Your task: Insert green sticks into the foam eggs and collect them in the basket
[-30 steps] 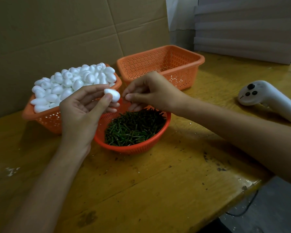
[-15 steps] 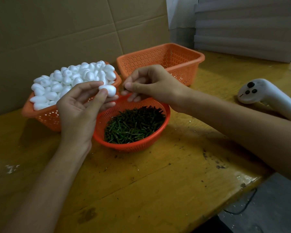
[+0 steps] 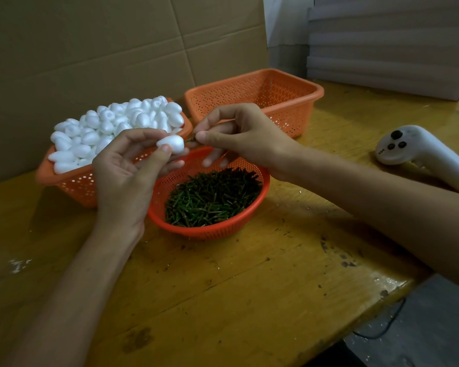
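My left hand (image 3: 127, 170) pinches one white foam egg (image 3: 172, 144) between thumb and fingers, above the round orange bowl (image 3: 210, 231) of green sticks (image 3: 212, 197). My right hand (image 3: 244, 133) holds a short green stick (image 3: 190, 140) in its fingertips, its tip just at the egg's right end. A rectangular orange basket (image 3: 69, 181) heaped with foam eggs (image 3: 117, 125) stands at the left. An orange rectangular basket (image 3: 289, 107) with nothing visible inside stands behind my right hand.
A white handheld controller (image 3: 419, 152) lies on the yellow wooden table (image 3: 249, 287) at the right. Cardboard sheets form a wall at the back; stacked white boards sit at the back right. The table's front edge runs diagonally at the lower right.
Both hands stayed above the stick bowl. The stick in my right fingertips now shows, its tip close to the egg.
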A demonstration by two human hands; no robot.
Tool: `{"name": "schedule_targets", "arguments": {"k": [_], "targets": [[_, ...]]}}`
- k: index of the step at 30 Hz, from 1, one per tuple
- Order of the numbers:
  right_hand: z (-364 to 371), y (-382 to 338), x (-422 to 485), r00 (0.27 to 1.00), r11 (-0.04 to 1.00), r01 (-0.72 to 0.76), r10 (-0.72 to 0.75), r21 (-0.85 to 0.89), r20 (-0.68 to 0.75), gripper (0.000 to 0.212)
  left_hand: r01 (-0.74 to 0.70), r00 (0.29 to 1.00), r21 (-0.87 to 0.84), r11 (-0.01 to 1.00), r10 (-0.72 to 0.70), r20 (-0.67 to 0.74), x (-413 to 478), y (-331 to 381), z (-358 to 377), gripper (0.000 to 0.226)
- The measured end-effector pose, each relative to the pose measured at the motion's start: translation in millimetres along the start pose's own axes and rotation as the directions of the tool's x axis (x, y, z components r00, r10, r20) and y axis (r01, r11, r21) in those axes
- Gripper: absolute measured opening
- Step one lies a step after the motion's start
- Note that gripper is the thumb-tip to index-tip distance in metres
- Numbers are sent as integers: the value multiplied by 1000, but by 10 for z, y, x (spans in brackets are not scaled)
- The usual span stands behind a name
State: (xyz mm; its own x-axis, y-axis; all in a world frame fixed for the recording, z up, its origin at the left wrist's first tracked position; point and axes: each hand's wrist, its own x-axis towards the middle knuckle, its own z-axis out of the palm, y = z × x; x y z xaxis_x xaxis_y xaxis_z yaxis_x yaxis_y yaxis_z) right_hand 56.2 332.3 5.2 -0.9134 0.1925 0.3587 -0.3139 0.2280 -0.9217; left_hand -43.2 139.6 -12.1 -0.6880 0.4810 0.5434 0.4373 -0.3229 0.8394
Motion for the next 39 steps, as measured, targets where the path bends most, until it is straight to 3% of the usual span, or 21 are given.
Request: {"name": "schedule_targets", "arguments": {"k": [7,16,20,26,31,39], "targets": [[9,6,2,999,998,37,-36,-41,33,10,-16,1000,43,999,15,28,5,-22,-18,17],[52,38,-21,987,911,151,-158,-384,15,12,-18,999,35,999,17,34,4,-34,-18,22],[56,38,-21,984,880,165,-176,-445,17,11,-29,999,53,998,27,44,11,-50,-26,22],[67,41,-19,991,906,131,-125,-403,40,12,-72,994,93,993,63,93,19,-78,-33,22],[67,48,-22,992,935,124,-124,-333,21,25,-72,993,88,994,62,105,30,-92,-48,22],[59,61,-24,978,898,208,-189,-387,87,16,-69,991,98,993,57,120,37,-71,-52,20]]}}
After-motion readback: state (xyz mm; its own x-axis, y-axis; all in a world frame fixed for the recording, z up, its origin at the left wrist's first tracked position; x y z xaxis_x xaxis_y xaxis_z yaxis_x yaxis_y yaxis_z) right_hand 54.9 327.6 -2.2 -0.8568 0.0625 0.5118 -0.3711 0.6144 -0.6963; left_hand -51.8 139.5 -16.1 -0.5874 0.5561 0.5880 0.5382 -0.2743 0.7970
